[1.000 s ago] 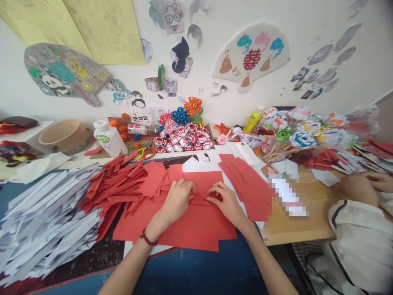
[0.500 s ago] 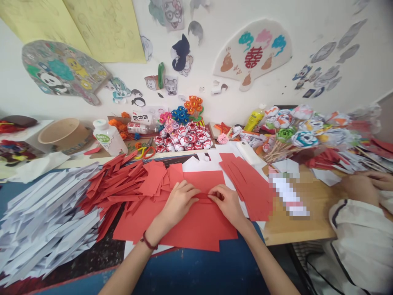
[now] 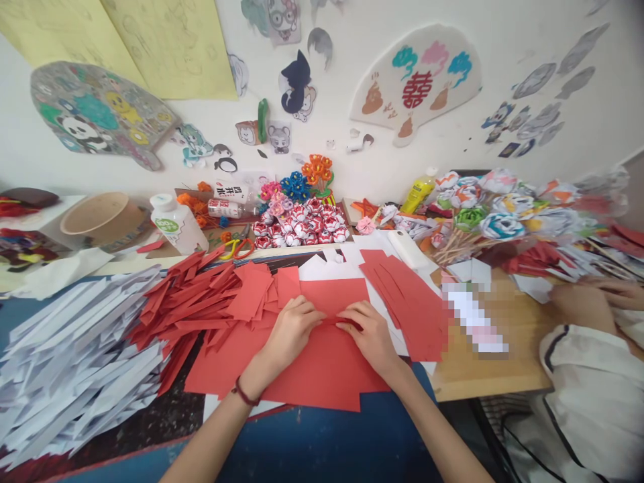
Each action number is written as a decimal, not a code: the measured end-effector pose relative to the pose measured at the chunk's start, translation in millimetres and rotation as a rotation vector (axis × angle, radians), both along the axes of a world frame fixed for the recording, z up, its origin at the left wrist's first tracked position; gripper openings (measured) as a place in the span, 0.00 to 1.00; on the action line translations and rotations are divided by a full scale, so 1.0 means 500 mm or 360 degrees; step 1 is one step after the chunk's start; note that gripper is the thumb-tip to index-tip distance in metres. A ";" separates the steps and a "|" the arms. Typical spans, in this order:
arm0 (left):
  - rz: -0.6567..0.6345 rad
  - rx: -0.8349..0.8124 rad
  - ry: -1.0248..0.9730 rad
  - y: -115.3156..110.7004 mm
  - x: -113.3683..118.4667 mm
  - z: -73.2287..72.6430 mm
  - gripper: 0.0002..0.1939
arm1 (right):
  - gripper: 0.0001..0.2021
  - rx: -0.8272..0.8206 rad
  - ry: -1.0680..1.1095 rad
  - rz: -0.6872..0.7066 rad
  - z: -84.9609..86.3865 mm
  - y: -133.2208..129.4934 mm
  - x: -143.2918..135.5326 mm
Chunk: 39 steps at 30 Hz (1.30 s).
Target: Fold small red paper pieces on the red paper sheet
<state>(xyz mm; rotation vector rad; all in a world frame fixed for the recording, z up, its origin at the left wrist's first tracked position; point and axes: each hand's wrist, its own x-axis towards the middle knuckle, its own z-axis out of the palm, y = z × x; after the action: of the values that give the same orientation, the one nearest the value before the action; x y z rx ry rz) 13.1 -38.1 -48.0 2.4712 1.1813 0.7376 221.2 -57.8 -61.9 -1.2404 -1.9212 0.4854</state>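
Note:
Between my two hands lies a narrow folded red paper strip [image 3: 330,321], low over large red sheets [image 3: 322,382]. My left hand [image 3: 294,330] pinches its left end, fingers bent together. At the right end, my right hand [image 3: 369,332] pinches it between thumb and fingers. The fingertips cover both ends. Left of my hands are small red paper pieces [image 3: 250,292] and a heap of folded red strips [image 3: 188,295]. More red sheets [image 3: 405,305] lie to the right.
Folded white strips [image 3: 80,355] fill the left side. Behind stand a white bottle [image 3: 178,225], scissors [image 3: 237,248] and red-and-white paper flowers [image 3: 302,225]. On the right, another person's sleeve [image 3: 594,396] rests by a wooden board [image 3: 488,376].
My right hand has shifted slightly left along the strip, and its fingers lie flatter. My left hand has barely moved and keeps its pinch.

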 end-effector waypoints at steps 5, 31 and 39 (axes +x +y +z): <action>0.0022 -0.0049 -0.0137 0.004 0.004 -0.008 0.12 | 0.06 -0.0010 0.0031 -0.0021 -0.001 0.002 0.003; -0.0051 0.0068 0.0171 -0.005 -0.005 0.019 0.14 | 0.16 0.0300 -0.0549 0.0123 0.000 -0.005 0.016; -0.0051 0.0370 0.0460 -0.018 -0.001 0.005 0.12 | 0.17 0.0253 -0.0642 0.0192 0.019 -0.010 0.020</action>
<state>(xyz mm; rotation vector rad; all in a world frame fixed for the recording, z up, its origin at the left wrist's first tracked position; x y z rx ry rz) 12.4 -47.0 -45.4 2.8598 1.2073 0.5484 231.1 -62.9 -52.4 -1.1886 -2.3325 0.1421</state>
